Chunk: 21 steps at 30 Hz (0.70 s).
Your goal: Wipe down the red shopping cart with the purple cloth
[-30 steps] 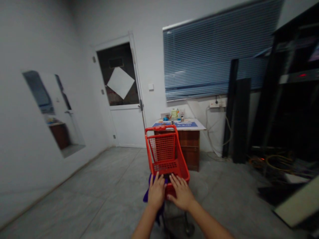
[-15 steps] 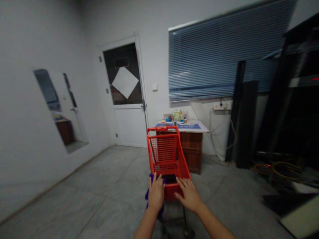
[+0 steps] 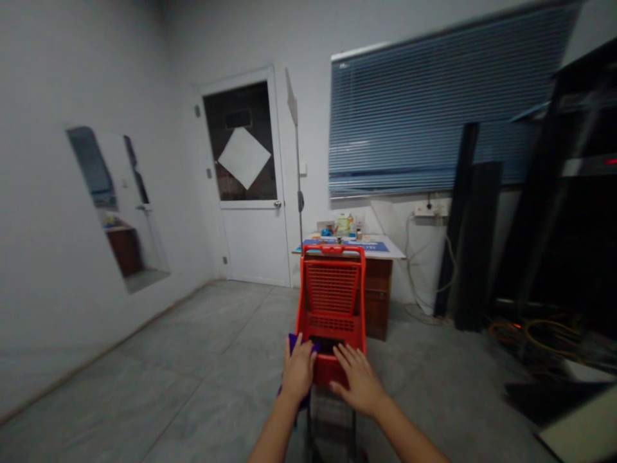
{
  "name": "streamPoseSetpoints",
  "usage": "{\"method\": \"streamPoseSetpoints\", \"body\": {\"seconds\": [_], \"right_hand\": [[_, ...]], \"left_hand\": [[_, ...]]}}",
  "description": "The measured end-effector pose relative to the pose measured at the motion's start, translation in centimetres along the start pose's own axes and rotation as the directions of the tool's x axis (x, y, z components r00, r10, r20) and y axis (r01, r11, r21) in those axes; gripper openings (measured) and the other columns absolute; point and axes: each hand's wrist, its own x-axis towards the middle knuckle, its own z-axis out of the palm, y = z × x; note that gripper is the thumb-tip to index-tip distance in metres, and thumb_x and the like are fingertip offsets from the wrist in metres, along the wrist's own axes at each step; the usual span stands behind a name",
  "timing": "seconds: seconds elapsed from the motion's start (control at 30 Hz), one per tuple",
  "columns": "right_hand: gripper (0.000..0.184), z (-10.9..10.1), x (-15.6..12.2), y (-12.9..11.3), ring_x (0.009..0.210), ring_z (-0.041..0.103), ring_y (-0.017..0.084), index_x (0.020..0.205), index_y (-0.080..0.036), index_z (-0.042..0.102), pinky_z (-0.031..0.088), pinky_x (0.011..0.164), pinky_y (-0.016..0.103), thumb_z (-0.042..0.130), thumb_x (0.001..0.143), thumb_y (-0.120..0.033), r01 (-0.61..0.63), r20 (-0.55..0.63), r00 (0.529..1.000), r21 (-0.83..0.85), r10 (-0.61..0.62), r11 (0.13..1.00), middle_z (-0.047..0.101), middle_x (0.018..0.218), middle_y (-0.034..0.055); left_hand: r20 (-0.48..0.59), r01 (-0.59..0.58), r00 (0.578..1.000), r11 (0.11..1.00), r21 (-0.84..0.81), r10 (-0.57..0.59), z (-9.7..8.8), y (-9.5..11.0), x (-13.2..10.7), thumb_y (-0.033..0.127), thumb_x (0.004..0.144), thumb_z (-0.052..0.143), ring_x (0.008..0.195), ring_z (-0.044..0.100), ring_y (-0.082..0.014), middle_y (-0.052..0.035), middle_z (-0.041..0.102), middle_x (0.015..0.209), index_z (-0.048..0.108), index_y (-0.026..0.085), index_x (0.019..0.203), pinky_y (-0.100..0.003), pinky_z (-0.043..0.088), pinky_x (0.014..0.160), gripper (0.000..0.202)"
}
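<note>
Grey-walled room, tiled concrete-grey floor [image 3: 193, 341], white door [image 3: 253, 244] with a dark glass pane and a white diamond of paper taped to it. Blue venetian blind [image 3: 434, 109] on the wall to the right; tall black panels [image 3: 477, 238] lean beneath it. Wall mirror [image 3: 113, 199] to the left.

Straight ahead, a wooden worktop [image 3: 393, 252] with small bottles [image 3: 343, 225] on it. Thin metal pole [image 3: 297, 161] rises just left of it, topped by a pale pennant.

Red shopping trolley [image 3: 331, 302] stands on the floor directly in front of the person, its mesh end pointing away, on a dark metal frame [image 3: 332, 427]. Basket looks like stiff, light moulded plastic; on wheels it should roll easily. Best hold is probably the thick top rim.

Purple cloth [image 3: 299, 343] hangs over the near left edge of the basket, soft and likely to slip.

Left hand [image 3: 297, 370] lies on the cloth at that edge, fingers extended, no clear pinch. Right hand [image 3: 359, 379] rests palm-down on the near end of the trolley, fingers spread, not clasped.
</note>
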Motion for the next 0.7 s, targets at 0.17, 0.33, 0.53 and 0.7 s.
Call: {"method": "streamPoseSetpoints", "body": {"seconds": [0.17,0.33,0.53,0.7], "right_hand": [[0.084,0.2,-0.1,0.3,0.14,0.029,0.03,0.147,-0.016,0.033,0.02,0.115,0.048,0.041,0.084,-0.071,-0.015,-0.033,0.999,-0.013,0.015,1.0,0.034,0.151,0.0122],[0.08,0.9,-0.3,0.9,0.141,0.026,0.029,0.148,-0.018,0.03,0.02,0.115,0.049,0.038,0.087,-0.069,0.021,-0.062,0.998,-0.009,-0.022,1.0,0.034,0.151,0.0098],[0.084,1.2,-0.3,0.4,0.142,0.023,0.03,0.148,-0.016,0.03,0.017,0.116,0.05,0.038,0.086,-0.072,0.0,-0.072,0.997,-0.003,0.0,1.0,0.032,0.152,0.0108],[0.085,0.5,-0.6,0.4,0.141,0.024,0.03,0.147,-0.012,0.031,0.017,0.117,0.049,0.035,0.087,-0.071,-0.006,-0.056,0.998,-0.005,0.006,1.0,0.032,0.151,0.0125]], "left_hand": [[0.053,-0.06,0.997,0.998,0.008,0.06,0.2,1.9,0.8,0.024,0.097,0.035,0.135,0.041,-0.0245,-0.006,0.06,0.132,0.055,0.023,0.127,-0.057,0.019,0.116,0.036],[0.06,-0.059,0.997,0.996,0.065,0.055,-0.6,-0.2,1.5,0.024,0.096,0.038,0.136,0.039,-0.0258,-0.0048,0.063,0.128,0.059,0.023,0.123,-0.055,0.018,0.117,0.034],[0.065,-0.025,0.998,0.999,0.04,0.022,0.2,1.1,1.5,0.022,0.096,0.036,0.136,0.039,-0.025,-0.0059,0.065,0.125,0.059,0.022,0.12,-0.055,0.016,0.118,0.033],[0.095,-0.086,0.992,0.996,0.0,0.085,0.3,1.6,1.6,0.026,0.097,0.038,0.137,0.038,-0.0244,-0.0044,0.062,0.13,0.055,0.024,0.126,-0.055,0.015,0.117,0.033]]}}
